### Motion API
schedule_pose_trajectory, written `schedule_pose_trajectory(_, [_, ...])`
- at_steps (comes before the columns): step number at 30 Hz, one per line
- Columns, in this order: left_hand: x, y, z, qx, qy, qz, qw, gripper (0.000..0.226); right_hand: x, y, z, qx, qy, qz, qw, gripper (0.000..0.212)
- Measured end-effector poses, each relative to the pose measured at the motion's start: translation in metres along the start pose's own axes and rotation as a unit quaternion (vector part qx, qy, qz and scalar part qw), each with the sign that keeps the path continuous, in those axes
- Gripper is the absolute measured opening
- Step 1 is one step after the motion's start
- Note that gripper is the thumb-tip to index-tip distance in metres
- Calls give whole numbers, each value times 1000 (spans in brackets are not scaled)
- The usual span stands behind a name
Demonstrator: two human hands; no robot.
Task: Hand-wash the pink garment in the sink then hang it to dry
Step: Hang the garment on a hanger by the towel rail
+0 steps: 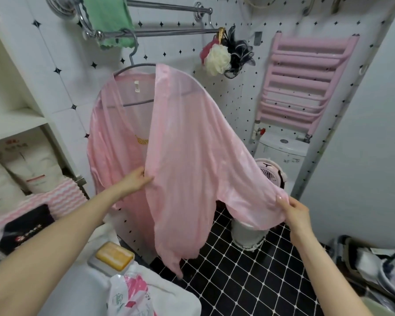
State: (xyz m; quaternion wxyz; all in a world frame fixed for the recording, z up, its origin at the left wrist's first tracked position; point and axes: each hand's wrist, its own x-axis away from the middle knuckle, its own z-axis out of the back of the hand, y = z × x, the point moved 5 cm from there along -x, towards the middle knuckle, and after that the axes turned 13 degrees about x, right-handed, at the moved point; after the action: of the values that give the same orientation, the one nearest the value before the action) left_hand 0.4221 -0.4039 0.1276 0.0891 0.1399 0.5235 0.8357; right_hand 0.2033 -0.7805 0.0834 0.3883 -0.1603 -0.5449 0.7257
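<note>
The pink garment [187,142], thin and shiny, hangs on a grey hanger [132,65] hooked over the chrome towel rail [169,31] on the tiled wall. My left hand [136,180] pinches the front edge of the garment at mid height. My right hand [293,209] grips the end of its right sleeve and holds it stretched out to the right. The sink's white rim [82,283] shows at the bottom left.
A green cloth [110,19] hangs on the rail, bath puffs [226,55] beside it. A pink radiator [303,80], toilet tank [283,149] and small fan [270,172] stand right. An orange soap bar [114,255] and plastic bag [132,293] lie by the sink. Shelves stand left.
</note>
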Motion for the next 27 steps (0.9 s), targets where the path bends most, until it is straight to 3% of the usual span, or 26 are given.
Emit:
schedule_pose_trajectory(6, [24,-23,-17,104,-67,30,992,23,-5,30,-2,-10,73,-35,997,15])
schedule_pose_trajectory(8, [30,-27,-18,79,-66,37,994,18,-10,41,-13,-14,56,-63,996,24])
schedule_pose_trajectory(10, [34,-28,-19,65,-60,45,995,19,-17,52,-30,-95,25,-113,989,26])
schedule_pose_trajectory(13, [39,-31,-23,82,-64,65,992,14,-21,68,-61,-241,13,-203,949,37])
schedule_pose_trajectory(14, [42,-30,-25,87,-66,70,991,13,-18,74,-76,-314,7,-240,918,42])
schedule_pose_trajectory(16, [46,-31,-26,97,-79,72,990,20,-9,80,-111,-363,-51,-293,883,46])
schedule_pose_trajectory(18, [54,-29,-27,112,-100,70,986,23,8,64,-149,-189,-209,-244,928,35])
schedule_pose_trajectory(20, [62,-30,-28,122,-124,76,982,24,22,44,-187,-25,-312,-117,942,27])
schedule_pose_trajectory(22, [69,-33,-27,135,-149,92,975,39,26,16,-215,7,-342,-25,940,33])
schedule_pose_trajectory(24, [74,-37,-24,144,-158,110,971,53,21,-4,-236,18,-355,0,935,46])
schedule_pose_trajectory(27, [81,-42,-22,164,-177,143,960,45,9,-14,-257,80,-376,-13,923,61])
